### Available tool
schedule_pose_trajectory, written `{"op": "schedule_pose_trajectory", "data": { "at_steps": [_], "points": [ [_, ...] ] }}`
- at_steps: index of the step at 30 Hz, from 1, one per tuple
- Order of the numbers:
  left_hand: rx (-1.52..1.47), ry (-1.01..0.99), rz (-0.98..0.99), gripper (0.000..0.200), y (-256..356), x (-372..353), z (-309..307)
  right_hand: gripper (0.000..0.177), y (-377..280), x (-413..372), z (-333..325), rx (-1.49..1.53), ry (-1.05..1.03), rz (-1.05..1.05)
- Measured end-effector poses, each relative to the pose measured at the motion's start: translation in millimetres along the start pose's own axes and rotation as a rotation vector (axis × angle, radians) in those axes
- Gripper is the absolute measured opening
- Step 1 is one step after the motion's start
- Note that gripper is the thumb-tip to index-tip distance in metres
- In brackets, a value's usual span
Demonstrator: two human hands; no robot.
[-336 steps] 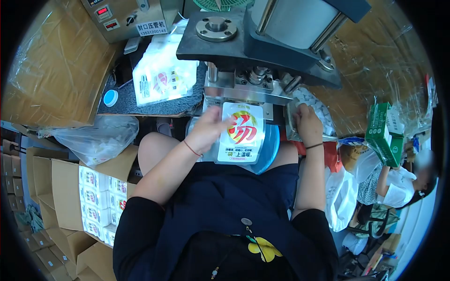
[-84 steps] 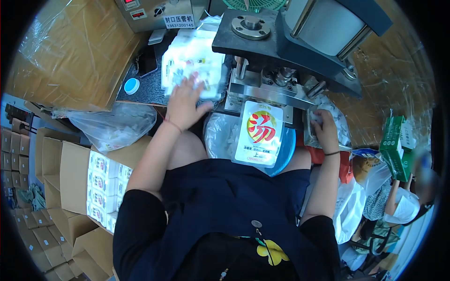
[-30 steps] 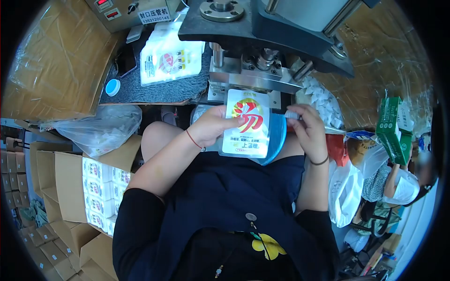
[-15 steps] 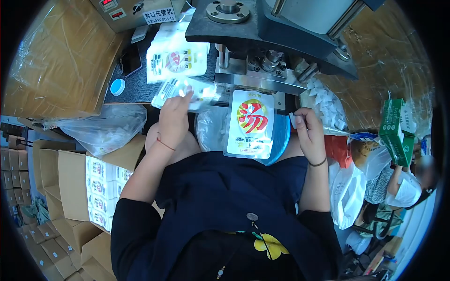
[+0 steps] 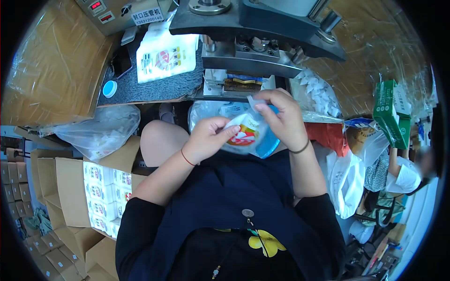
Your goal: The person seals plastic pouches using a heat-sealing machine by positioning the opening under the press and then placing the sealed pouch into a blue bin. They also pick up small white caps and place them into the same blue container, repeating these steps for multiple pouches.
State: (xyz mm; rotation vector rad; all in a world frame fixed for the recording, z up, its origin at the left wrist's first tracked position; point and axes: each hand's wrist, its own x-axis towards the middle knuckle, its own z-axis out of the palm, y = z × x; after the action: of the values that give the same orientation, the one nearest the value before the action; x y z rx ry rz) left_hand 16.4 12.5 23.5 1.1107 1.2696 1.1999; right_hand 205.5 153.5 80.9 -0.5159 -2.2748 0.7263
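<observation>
In front of my lap, a white pouch (image 5: pixel 245 134) with a red and yellow print is held between both hands. My left hand (image 5: pixel 209 137) pinches its left side, thumb on the printed face. At its top, my right hand (image 5: pixel 283 117) holds a small white piece (image 5: pixel 254 104) between thumb and fingers; whether this is joined to the pouch is unclear. Above the hands is the metal press (image 5: pixel 251 63). A stack of white printed pouches (image 5: pixel 167 58) lies on the dark mat (image 5: pixel 183 86) at the upper left.
A blue-white cap (image 5: pixel 109 89) and a phone (image 5: pixel 122 62) lie at left. White pieces (image 5: pixel 316 91) fill a bag right of the press. An open carton (image 5: pixel 75 192) holds packed pouches. A green box (image 5: pixel 393 114) and another person (image 5: pixel 403 175) are at right.
My left hand has moved from the stack side to the pouch, and my right hand has come in to its top. The pouch is now tilted and bent. The view has shifted slightly.
</observation>
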Motion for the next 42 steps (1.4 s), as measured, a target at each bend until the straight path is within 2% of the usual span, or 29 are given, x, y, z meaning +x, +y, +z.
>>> {"op": "schedule_pose_trajectory", "data": {
  "at_steps": [1,3,4,7,8,11,12,15,16,19,22,24,27,31,32,34,36,37,38,39,40,41,42],
  "points": [
    [-0.197,-0.038,-0.03,0.028,-8.8,2.9,7.2,0.015,2.6,0.4,-8.1,-0.003,-0.058,0.003],
    [-0.403,-0.076,-0.155,0.029,-8.3,1.2,19.8,0.016,6.2,-5.4,-26.8,-0.001,-0.193,0.013],
    [-0.412,-0.089,-0.139,0.03,-8.5,1.1,25.0,0.016,5.4,-9.5,-29.6,0.03,-0.232,0.042],
    [-0.103,-0.094,-0.156,0.031,-17.1,7.9,23.3,0.011,4.2,-12.7,-38.4,0.179,-0.064,0.294],
    [-0.2,-0.036,-0.112,0.033,-15.3,6.1,30.1,0.013,7.1,-13.6,-35.1,0.338,0.063,0.337],
    [-0.063,-0.051,-0.081,0.033,-18.4,7.2,26.9,0.014,1.6,-10.4,-37.0,0.157,-0.122,0.201],
    [-0.102,-0.066,-0.077,0.032,-19.0,5.8,30.1,0.012,-2.8,-12.1,-39.1,0.181,-0.223,0.27],
    [-0.354,-0.126,-0.173,0.032,-11.9,3.9,36.2,0.013,1.0,-8.1,-47.2,-0.164,-0.289,-0.002],
    [-0.382,-0.16,-0.198,0.032,-14.0,4.3,36.9,0.015,-2.9,-8.7,-48.6,-0.124,-0.35,0.086],
    [-0.498,-0.204,-0.278,0.028,-14.8,6.0,40.1,0.017,8.4,-11.7,-46.8,0.009,-0.348,0.081],
    [-0.46,-0.265,-0.272,0.023,-22.4,10.3,30.3,0.021,29.8,-14.6,-59.3,-0.482,-0.087,0.135],
    [-0.526,-0.178,-0.28,0.024,-22.1,21.3,16.7,0.035,72.3,-21.6,-77.2,-0.733,0.033,0.355],
    [-0.598,-0.041,-0.249,0.028,-18.1,45.8,-3.4,0.036,112.7,-34.8,-86.8,-0.921,-0.118,0.46],
    [-0.603,-0.001,-0.31,0.027,-14.3,63.6,-16.5,0.032,113.5,-28.9,-66.6,-0.839,-0.133,0.452],
    [-0.604,-0.004,-0.307,0.027,-16.5,66.0,-16.8,0.025,112.9,-28.7,-63.9,-0.859,-0.101,0.459],
    [-0.263,0.258,-0.061,0.026,-27.5,65.2,-34.8,0.02,127.5,-34.8,-62.4,-0.853,0.014,0.349],
    [-0.006,0.634,0.127,0.027,-12.7,75.0,-69.7,0.016,128.8,-39.2,-62.3,-0.865,0.093,0.288],
    [0.551,0.798,0.379,0.034,-13.6,85.2,-106.5,0.017,124.8,-40.2,-62.3,-0.86,0.121,0.242],
    [0.915,0.819,0.498,0.046,10.2,83.7,-120.1,0.019,121.8,-39.8,-62.9,-0.853,0.148,0.19],
    [1.323,0.758,0.413,0.058,-15.3,92.8,-159.0,0.02,119.0,-39.5,-65.4,-0.845,0.178,0.134],
    [1.457,0.644,0.329,0.062,-21.9,84.8,-162.3,0.017,116.8,-38.3,-69.9,-0.838,0.227,0.078],
    [1.588,0.531,0.245,0.066,-24.1,72.0,-159.0,0.015,118.4,-40.0,-73.1,-0.697,0.319,0.135],
    [1.55,0.429,0.246,0.068,-20.3,57.4,-148.5,0.013,121.7,-46.2,-75.7,-0.553,0.407,0.189]
  ]
}}
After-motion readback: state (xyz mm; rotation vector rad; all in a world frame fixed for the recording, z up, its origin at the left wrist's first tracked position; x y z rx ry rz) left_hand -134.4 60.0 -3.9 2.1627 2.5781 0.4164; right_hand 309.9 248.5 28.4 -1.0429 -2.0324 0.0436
